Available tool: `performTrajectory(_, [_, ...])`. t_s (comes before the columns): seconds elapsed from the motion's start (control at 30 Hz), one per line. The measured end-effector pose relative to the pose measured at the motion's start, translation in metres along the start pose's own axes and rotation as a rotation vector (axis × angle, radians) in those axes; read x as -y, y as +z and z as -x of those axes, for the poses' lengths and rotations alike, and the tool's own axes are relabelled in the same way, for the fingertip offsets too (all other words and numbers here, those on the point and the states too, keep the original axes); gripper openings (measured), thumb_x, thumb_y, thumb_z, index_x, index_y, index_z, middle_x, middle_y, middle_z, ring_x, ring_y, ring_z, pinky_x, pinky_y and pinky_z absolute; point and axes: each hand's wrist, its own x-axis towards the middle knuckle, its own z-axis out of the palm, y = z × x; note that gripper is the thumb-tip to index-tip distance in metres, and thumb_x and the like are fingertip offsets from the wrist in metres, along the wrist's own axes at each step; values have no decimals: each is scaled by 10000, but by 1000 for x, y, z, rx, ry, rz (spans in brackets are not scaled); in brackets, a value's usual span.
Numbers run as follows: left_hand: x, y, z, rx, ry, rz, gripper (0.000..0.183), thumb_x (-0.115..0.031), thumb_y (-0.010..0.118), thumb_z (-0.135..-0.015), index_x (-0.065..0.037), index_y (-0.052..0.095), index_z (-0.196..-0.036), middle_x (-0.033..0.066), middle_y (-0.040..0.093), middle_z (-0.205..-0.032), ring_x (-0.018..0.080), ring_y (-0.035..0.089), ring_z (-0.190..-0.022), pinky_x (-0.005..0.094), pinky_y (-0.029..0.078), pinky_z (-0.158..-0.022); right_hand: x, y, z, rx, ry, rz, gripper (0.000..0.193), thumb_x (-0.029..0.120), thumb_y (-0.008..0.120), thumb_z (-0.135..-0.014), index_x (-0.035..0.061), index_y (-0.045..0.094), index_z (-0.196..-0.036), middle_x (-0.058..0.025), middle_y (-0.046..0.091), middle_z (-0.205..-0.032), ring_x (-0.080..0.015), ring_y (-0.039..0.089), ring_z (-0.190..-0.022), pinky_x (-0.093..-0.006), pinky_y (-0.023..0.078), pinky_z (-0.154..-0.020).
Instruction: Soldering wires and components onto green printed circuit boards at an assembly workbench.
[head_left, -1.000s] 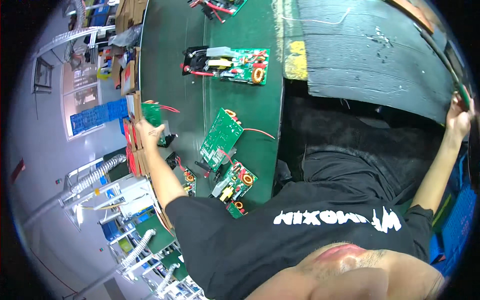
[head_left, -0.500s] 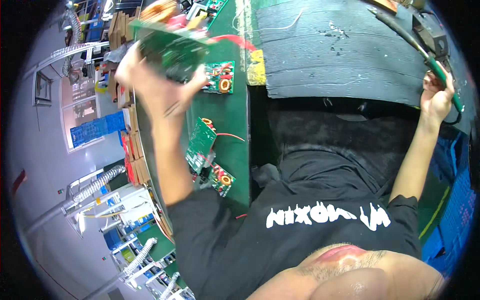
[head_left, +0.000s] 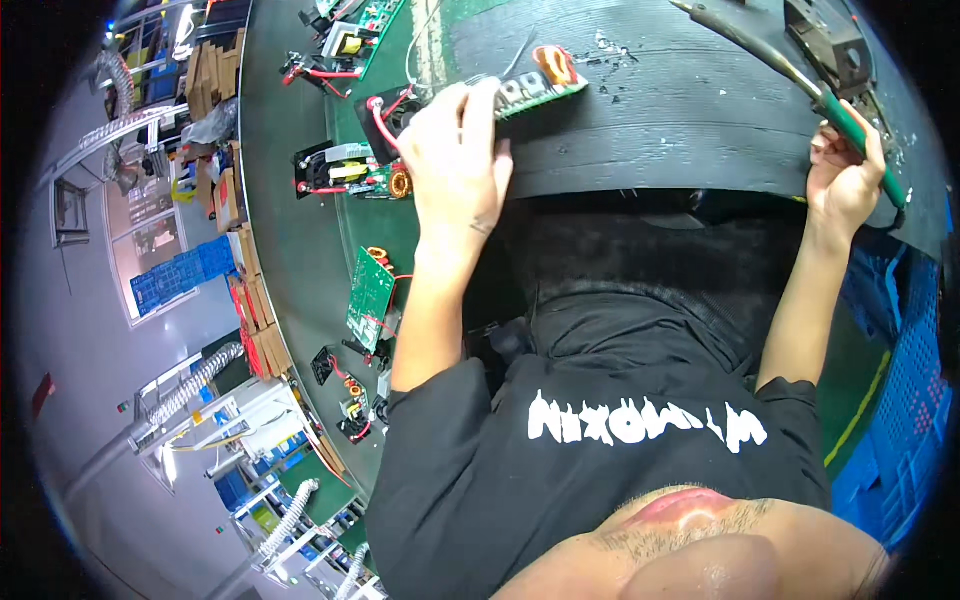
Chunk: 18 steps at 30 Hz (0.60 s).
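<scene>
My left hand (head_left: 455, 150) grips a green circuit board (head_left: 535, 97) by its near side. The board carries a copper-wound coil (head_left: 553, 66) at its right end, and a black part with red wire sits at its left. It is over the left part of the grey wooden work surface (head_left: 680, 120); whether it rests there I cannot tell. At the right, my right hand (head_left: 848, 165) is closed round the green handle of a soldering iron (head_left: 838, 112). The iron's long metal shaft points up and left, away from the board.
Several more boards lie left on the green-and-dark bench, among them one with a coil (head_left: 350, 172), one face down (head_left: 370, 295) and one near my sleeve (head_left: 352, 408). A black metal holder (head_left: 830, 45) stands at the far right. Blue crates (head_left: 900, 400) are at my right side.
My left hand has brought the circuit board from over the left bench rightward to the grey surface and turned it coil-side right. My right hand still holds the soldering iron, barely moved.
</scene>
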Motion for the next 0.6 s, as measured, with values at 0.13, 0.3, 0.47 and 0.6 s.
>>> performTrajectory(0.13, [-8, 2, 17, -47, 64, 87, 418, -131, 751, -656, -95, 619, -1051, 46, 605, -1055, 257, 524, -953, 387, 365, -852, 0, -3, -3, -3, -22, 1, 442, 320, 438, -916, -56, 627, -1049, -113, 619, -781, -156, 534, -658, -241, 395, -556])
performTrajectory(0.3, [-12, 32, 46, -67, 87, 183, 312, -216, 775, -621, -154, 671, -909, -14, 626, -1064, 223, 514, -957, 380, 333, -838, -1, -2, 0, 67, 15, -18, 448, 336, 452, -912, -53, 626, -1048, -107, 617, -764, -162, 533, -651, -242, 389, -547])
performTrajectory(0.47, [-10, 51, 50, -193, 22, 303, 218, -273, 749, -655, -145, 702, -825, -49, 660, -1006, 190, 519, -955, 361, 287, -850, 3, 6, 0, 34, -12, 87, 425, 316, 448, -918, -48, 633, -1034, -104, 632, -769, -153, 546, -637, -246, 416, -547])
performTrajectory(0.6, [-2, 55, 43, -216, 74, 318, 229, -275, 746, -664, -115, 701, -822, -64, 674, -885, 162, 538, -925, 360, 281, -861, -2, 9, 2, 34, -29, 69, 406, 307, 452, -919, -40, 639, -1017, -98, 633, -760, -140, 538, -621, -241, 417, -537])
